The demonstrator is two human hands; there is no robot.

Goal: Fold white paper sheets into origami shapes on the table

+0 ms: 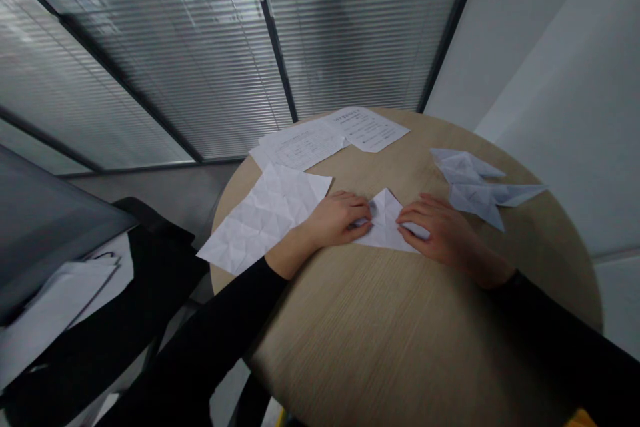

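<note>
A white sheet of paper folded to a peak lies on the round table between my two hands. My left hand is closed on its left corner, the fingers curled over the edge. On the opposite corner, my right hand has its fingers and thumb pinched on a folded flap. The peak points away from me and its long straight edge faces me. Close to my left forearm lies a white sheet covered in creases. Beyond my right hand rests a folded paper figure with pointed ends.
Printed sheets overlap at the far edge of the wooden table. Behind it stands a glass partition with blinds, and a white wall is on the right. Papers lie on a black chair at left.
</note>
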